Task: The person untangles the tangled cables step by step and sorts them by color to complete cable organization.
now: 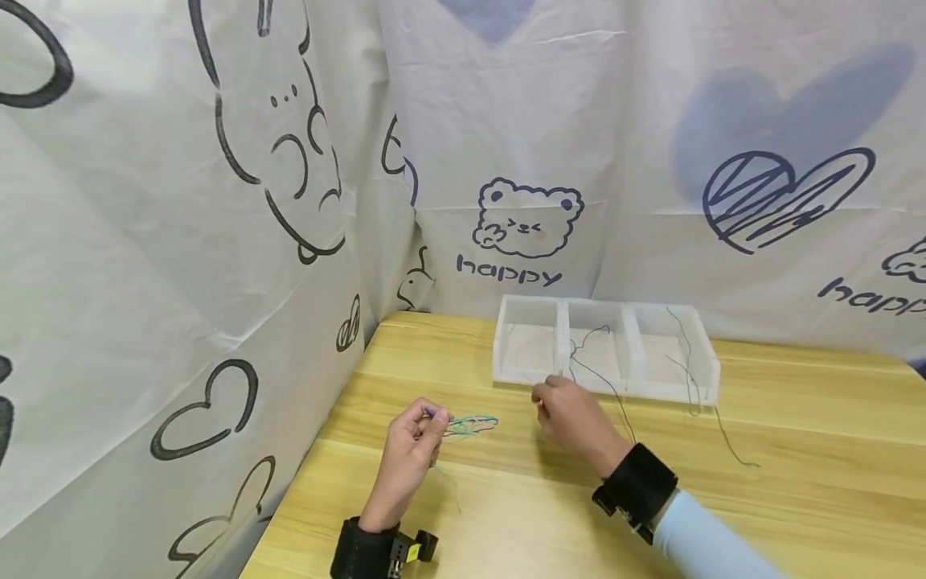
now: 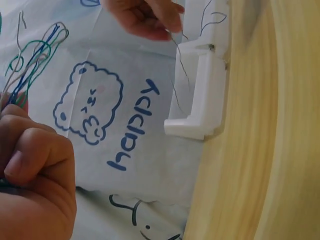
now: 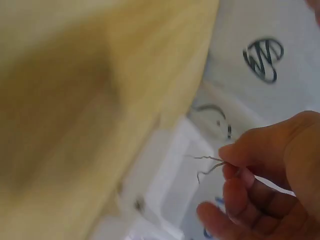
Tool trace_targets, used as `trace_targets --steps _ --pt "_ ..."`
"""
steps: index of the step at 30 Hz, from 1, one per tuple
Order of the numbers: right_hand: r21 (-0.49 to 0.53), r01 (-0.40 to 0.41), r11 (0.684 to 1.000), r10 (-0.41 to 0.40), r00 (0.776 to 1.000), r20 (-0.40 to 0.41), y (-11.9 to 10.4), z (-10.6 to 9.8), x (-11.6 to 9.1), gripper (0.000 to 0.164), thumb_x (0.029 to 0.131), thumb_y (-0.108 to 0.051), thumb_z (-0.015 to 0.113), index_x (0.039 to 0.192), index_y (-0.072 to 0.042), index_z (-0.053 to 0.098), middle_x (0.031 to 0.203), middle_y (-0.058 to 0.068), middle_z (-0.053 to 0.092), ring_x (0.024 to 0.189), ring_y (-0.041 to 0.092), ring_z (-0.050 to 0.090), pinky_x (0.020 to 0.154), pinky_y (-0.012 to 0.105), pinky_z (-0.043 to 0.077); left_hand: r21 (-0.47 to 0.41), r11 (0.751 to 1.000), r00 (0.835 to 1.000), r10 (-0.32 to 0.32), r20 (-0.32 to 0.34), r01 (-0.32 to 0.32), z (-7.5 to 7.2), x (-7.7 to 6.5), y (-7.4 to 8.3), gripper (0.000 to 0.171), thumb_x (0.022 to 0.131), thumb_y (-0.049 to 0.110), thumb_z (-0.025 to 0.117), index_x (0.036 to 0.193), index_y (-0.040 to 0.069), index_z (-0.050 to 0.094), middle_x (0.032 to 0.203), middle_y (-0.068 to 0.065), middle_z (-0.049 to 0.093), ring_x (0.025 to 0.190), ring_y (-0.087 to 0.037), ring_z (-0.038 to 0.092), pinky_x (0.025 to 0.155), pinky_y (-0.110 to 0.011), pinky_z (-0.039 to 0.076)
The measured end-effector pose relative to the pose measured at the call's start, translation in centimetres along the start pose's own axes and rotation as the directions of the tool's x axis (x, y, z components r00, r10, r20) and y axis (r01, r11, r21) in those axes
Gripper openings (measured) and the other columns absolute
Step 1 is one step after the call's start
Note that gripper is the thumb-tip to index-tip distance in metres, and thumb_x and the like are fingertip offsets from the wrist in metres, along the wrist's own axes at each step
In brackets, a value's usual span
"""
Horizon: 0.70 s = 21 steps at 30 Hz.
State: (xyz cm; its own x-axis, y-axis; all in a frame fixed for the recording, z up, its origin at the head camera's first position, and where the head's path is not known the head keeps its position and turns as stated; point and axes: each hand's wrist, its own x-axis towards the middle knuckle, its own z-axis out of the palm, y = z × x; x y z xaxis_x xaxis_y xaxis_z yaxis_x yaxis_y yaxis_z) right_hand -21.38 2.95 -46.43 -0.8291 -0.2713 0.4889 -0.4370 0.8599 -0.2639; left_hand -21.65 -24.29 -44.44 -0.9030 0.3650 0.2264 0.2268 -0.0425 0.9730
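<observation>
wooden table (image 1: 810,418), white three-compartment tray (image 1: 669,392)
from afar i see left hand (image 1: 412,450) and right hand (image 1: 579,418): the left grips a multicoloured thread bundle (image 1: 470,425) left of the tray, the right pinches a thin thread (image 3: 211,158) near its front.

Both hands (image 1: 411,446) (image 1: 579,416) pinching, fingers (image 3: 236,197) curled

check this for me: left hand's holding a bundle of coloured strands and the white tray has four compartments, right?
Not quite: the white tray has three compartments, as the head view shows. The left hand does hold a bundle of coloured strands.
</observation>
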Motion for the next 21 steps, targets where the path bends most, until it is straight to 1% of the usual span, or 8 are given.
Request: trace_targets --steps 3,7,10,12,14,16,19,21 --pt "-0.002 -0.008 1.000 0.008 1.000 0.022 -0.5 0.9 -0.7 0.018 0.074 0.012 0.069 0.084 -0.003 0.071 0.082 0.006 0.066 0.075 0.023 0.065 0.064 0.035 0.055 -0.001 1.000 1.000 -0.031 -0.001 0.031 0.6 0.0 -0.1 0.025 0.106 0.022 0.057 0.103 -0.003 0.061 0.059 0.004 0.035 0.048 -0.006 0.031 0.047 -0.020 0.027" --pt "0.021 -0.110 0.994 0.108 0.992 0.071 -0.3 1.2 -1.3 0.016 0.078 0.005 0.075 0.091 -0.004 0.072 0.087 0.004 0.066 0.077 0.022 0.065 0.066 0.036 0.055 -0.028 0.996 0.996 -0.085 0.022 0.085 1.4 -0.1 -0.3 0.027 0.105 0.026 0.058 0.112 0.000 0.063 0.064 0.001 0.041 0.049 -0.007 0.032 0.047 -0.019 0.028" --pt "0.066 -0.187 0.980 0.178 0.975 0.132 -0.2 0.8 -1.6 0.021 0.081 -0.009 0.081 0.099 -0.004 0.072 0.090 0.004 0.067 0.080 0.019 0.064 0.067 0.035 0.054 -0.031 0.993 0.991 -0.109 0.074 0.111 2.0 -0.1 -0.4 0.028 0.106 0.025 0.057 0.121 0.003 0.062 0.067 -0.003 0.048 0.048 -0.008 0.035 0.046 -0.020 0.030" --pt "0.079 -0.211 0.974 0.198 0.969 0.148 -0.3 0.4 -1.7 0.030 0.083 -0.022 0.083 0.104 -0.004 0.072 0.093 0.004 0.068 0.082 0.020 0.064 0.068 0.035 0.053 -0.021 0.992 0.987 -0.122 0.108 0.125 2.3 -0.1 -0.5 0.028 0.107 0.024 0.055 0.128 0.006 0.061 0.070 -0.007 0.052 0.050 -0.010 0.040 0.047 -0.020 0.034" --pt "0.086 -0.197 0.977 0.186 0.975 0.121 -0.3 0.3 -1.7 0.035 0.083 -0.030 0.082 0.106 -0.005 0.073 0.096 0.005 0.068 0.085 0.021 0.065 0.068 0.036 0.054 -0.001 0.990 0.981 -0.136 0.137 0.138 2.6 0.0 -0.5 0.031 0.107 0.023 0.054 0.134 0.008 0.058 0.075 -0.010 0.056 0.052 -0.011 0.046 0.049 -0.021 0.039" --pt "0.106 -0.167 0.980 0.160 0.985 0.070 -0.3 0.1 -1.7 0.034 0.086 -0.030 0.080 0.108 -0.005 0.073 0.098 0.007 0.069 0.086 0.022 0.066 0.069 0.036 0.055 0.016 0.987 0.975 -0.158 0.156 0.157 2.8 0.0 -0.5 0.035 0.107 0.023 0.054 0.139 0.010 0.056 0.080 -0.013 0.061 0.057 -0.013 0.053 0.052 -0.022 0.045" --pt "0.202 -0.115 0.973 0.120 0.993 -0.014 -0.5 -0.5 -1.6 0.022 0.092 -0.016 0.074 0.110 -0.004 0.073 0.100 0.007 0.071 0.086 0.020 0.066 0.070 0.035 0.055 0.035 0.984 0.968 -0.179 0.178 0.175 3.1 0.2 -0.4 0.038 0.106 0.023 0.055 0.143 0.012 0.054 0.086 -0.014 0.065 0.063 -0.017 0.061 0.056 -0.024 0.052" --pt "0.294 -0.069 0.953 0.092 0.994 -0.065 -0.8 -1.0 -1.4 0.020 0.094 -0.006 0.068 0.113 -0.003 0.072 0.101 0.006 0.071 0.088 0.017 0.067 0.073 0.036 0.056 0.047 0.983 0.964 -0.183 0.192 0.177 3.2 0.2 -0.4 0.039 0.106 0.022 0.056 0.142 0.010 0.055 0.087 -0.014 0.066 0.065 -0.019 0.064 0.058 -0.026 0.054"
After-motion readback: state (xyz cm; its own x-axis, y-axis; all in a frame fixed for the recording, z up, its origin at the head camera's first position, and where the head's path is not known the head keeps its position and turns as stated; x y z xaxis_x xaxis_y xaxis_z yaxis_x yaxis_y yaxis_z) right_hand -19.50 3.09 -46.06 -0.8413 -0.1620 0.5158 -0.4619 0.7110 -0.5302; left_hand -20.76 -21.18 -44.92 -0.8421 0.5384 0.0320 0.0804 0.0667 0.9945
